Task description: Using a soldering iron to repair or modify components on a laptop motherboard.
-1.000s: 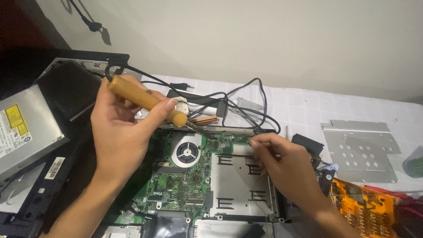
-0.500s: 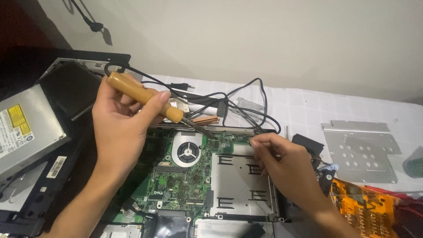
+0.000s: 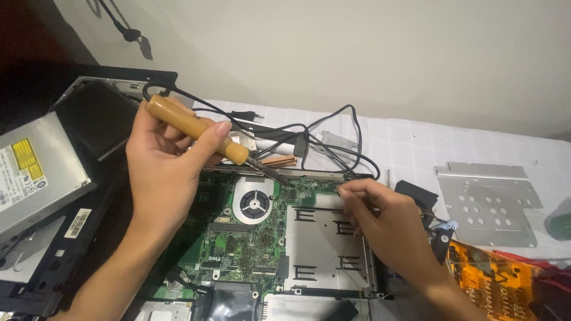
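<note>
Right now the person's left hand (image 3: 163, 172) is wrapped firmly around the round wooden handle of a soldering iron (image 3: 196, 129), fingers closed tight on it, its dark metal tip angled down to the top edge of the green laptop motherboard (image 3: 238, 238), just above the round grey cooling fan (image 3: 254, 202). A black power cord (image 3: 309, 139) runs from the back of the handle and loops across the white checked cloth (image 3: 416, 142) beyond the board's far edge.

The right hand (image 3: 386, 229) rests on the top right part of the board, beside the flat silver metal shield plate (image 3: 324, 249), fingertips pinched together near the tip of the iron. They seem to grip something thin, perhaps a wire or solder, but it is too small for me to tell.

Left of the board lies a grey optical drive with a yellow label (image 3: 35, 172). To the right sit a perforated silver metal bracket (image 3: 488, 202) and an orange flexible sheet (image 3: 493, 285).

My worry is how close the bare fingertips are to the hot tip: 1 small slip of either hand could burn skin. The looped cord lies near the iron's shaft and could scorch, or tug the iron off its spot and smear solder across neighbouring parts
</note>
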